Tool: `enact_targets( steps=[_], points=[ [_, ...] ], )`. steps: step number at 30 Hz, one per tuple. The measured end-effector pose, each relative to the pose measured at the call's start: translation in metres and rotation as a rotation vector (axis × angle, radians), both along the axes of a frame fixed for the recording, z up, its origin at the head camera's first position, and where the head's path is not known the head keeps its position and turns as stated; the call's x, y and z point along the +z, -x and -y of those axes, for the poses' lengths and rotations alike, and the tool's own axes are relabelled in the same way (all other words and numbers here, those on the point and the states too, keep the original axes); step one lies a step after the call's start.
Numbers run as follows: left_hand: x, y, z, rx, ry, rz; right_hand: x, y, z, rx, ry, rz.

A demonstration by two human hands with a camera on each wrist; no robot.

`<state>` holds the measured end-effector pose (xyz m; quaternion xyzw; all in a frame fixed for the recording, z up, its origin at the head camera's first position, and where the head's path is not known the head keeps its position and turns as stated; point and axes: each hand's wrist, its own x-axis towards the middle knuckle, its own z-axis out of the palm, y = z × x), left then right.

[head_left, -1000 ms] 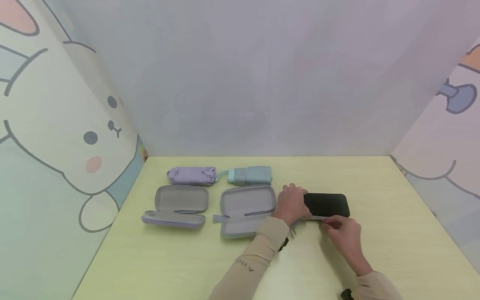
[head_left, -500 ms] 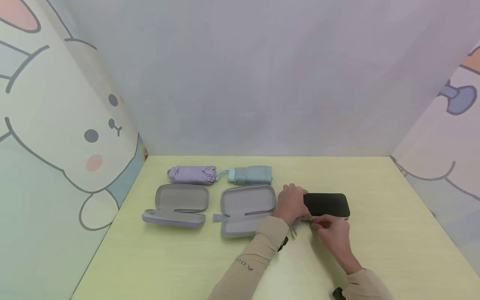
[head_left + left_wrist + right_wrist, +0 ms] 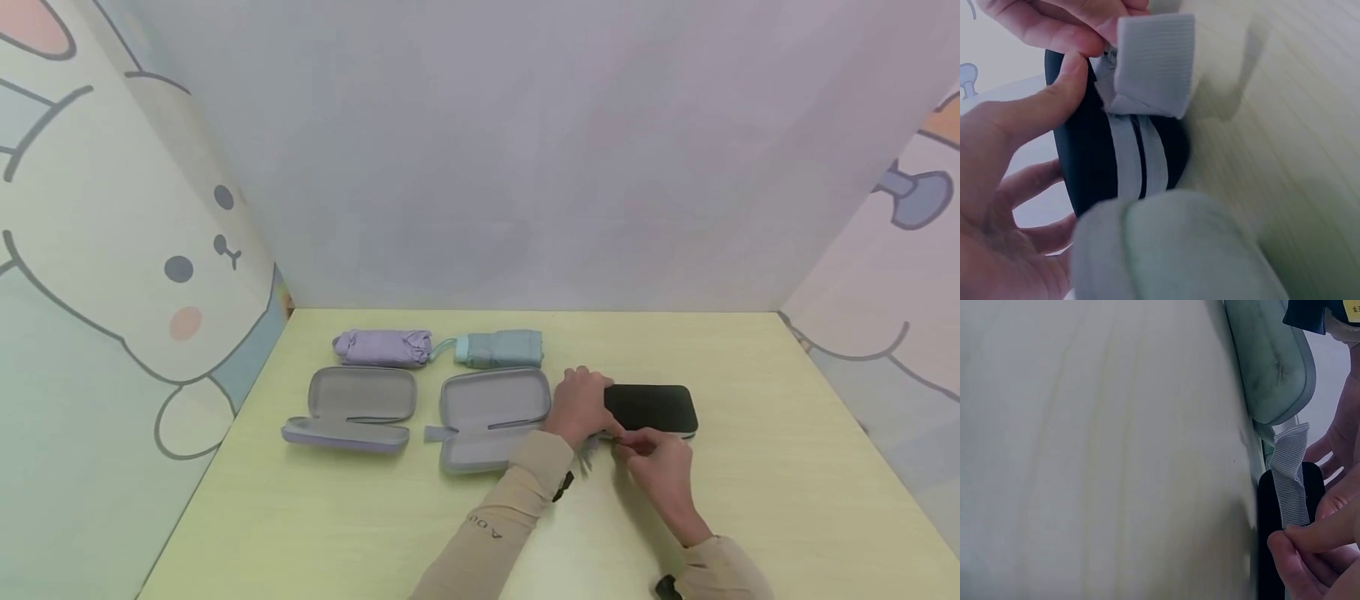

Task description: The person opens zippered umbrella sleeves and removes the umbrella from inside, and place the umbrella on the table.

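Observation:
A black zip case lies on the right half of the table. My left hand grips its left end, the thumb along the front side and the fingers behind it in the left wrist view. At the front edge my right hand pinches the zip pull, which is mostly hidden by the fingertips. Beside those fingertips a ribbed grey strap sticks out from the case's end. The zip runs along the side between two grey bands. In the right wrist view the strap reaches down to the pinching finger and thumb.
Two unfolded cases lie to the left: a purple-backed case and a grey-lined case with a tab, partly behind my left sleeve. Behind them sit a folded purple umbrella and a folded teal umbrella on the pale yellow table.
My right hand has slid left along the front edge of the black case, close up to my left thumb. The left hand has kept its place on the case.

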<state>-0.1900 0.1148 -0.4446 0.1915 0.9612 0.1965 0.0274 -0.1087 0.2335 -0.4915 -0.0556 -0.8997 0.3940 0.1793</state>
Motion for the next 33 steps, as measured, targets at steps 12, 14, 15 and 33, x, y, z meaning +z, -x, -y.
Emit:
enact_targets(
  steps=[12, 14, 15, 33],
  points=[
    [0.002, 0.005, 0.008, -0.024, 0.066, 0.107, -0.003, -0.003, -0.005, -0.007, 0.034, -0.003],
    [0.003, 0.005, 0.009, -0.036, 0.043, 0.120, -0.002, -0.003, -0.007, -0.001, 0.042, 0.002],
    [0.003, 0.004, 0.010, -0.041, 0.031, 0.121, -0.002, -0.003, -0.008, 0.008, 0.051, 0.000],
    [-0.003, -0.008, 0.023, -0.106, -0.220, 0.103, 0.035, -0.008, -0.044, 0.013, -0.040, -0.038]
  ],
)
